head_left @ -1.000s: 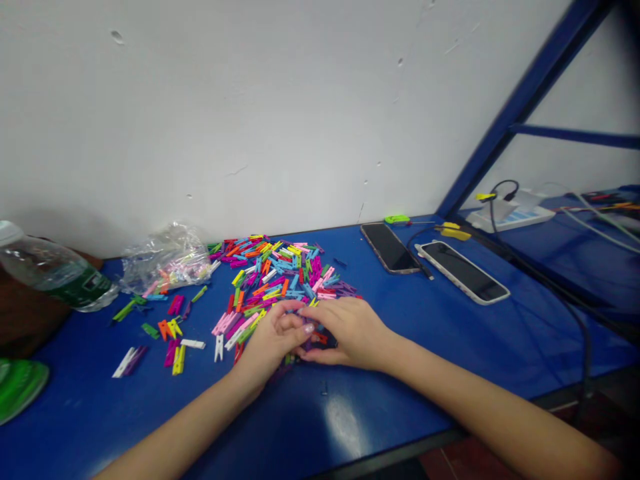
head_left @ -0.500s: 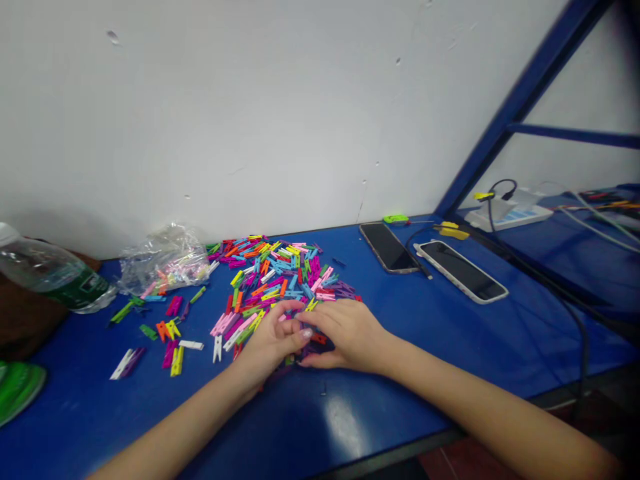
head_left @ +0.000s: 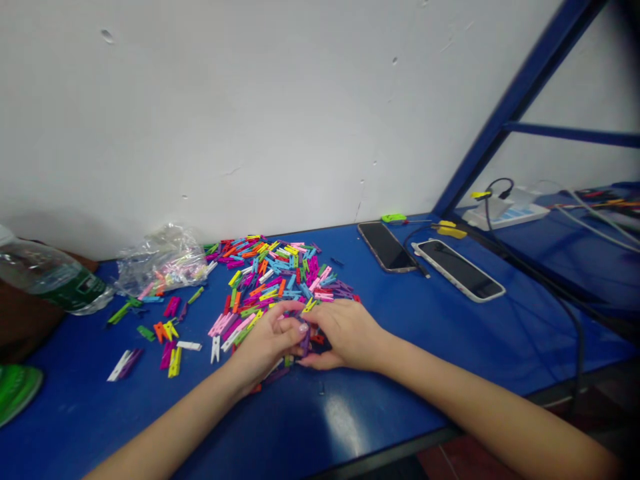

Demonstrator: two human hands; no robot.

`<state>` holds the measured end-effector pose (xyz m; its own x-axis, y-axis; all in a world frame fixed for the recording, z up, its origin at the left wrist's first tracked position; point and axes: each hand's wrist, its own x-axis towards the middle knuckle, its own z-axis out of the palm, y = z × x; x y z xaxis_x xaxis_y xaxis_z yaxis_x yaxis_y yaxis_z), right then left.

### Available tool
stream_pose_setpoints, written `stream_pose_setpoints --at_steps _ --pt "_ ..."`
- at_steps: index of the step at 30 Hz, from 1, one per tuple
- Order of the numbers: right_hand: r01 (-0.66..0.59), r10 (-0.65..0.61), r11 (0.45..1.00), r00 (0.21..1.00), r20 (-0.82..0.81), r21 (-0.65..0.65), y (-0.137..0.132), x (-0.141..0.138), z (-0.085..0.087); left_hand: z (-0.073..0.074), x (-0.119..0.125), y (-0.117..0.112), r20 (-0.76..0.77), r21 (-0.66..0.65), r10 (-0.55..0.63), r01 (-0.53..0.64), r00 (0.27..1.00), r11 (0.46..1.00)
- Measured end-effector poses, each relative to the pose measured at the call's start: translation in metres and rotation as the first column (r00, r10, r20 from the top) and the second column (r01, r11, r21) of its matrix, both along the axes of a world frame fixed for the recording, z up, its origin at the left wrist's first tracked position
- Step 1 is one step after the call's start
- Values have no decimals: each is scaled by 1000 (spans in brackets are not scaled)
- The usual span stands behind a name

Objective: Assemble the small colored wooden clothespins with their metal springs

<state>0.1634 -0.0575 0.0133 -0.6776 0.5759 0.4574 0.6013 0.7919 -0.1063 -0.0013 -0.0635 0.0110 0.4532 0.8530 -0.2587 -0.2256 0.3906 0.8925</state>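
Purple mini clothespin (head_left: pixel 305 343) stands btw the hands, L grip (head_left: pixel 267 343) & R grip (head_left: pixel 347 335) both narrow, fingers curled in & touching it from either side, R fingers hiding part of it. Both grips rest at front edge of heap of multicolour mini clothespins (head_left: pixel 277 283) (pink, blue, yellow, orange, green) on blue desk (head_left: pixel 380 413). Loose clothespins (head_left: pixel 167 337) lie L of heap, just below clear plastic bag (head_left: pixel 160 263) w/ more pegs inside. Further L, water bottle (head_left: pixel 53 283) lies on its side; green label's text too small to read. R of hands, two smartphones (head_left: pixel 386 247) (head_left: pixel 457 270) lie side by side, screens dark, no legible writing. Beyond them, white power strip (head_left: pixel 505 213) w/ black cable, by blue metal frame (head_left: pixel 520 113).
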Motion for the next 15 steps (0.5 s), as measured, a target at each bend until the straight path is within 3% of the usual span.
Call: stream_pose_setpoints --at_steps 15 --pt "43 -45 999 990 133 14 -3 -1 0 -7 -4 3 -106 66 -134 142 985 988"
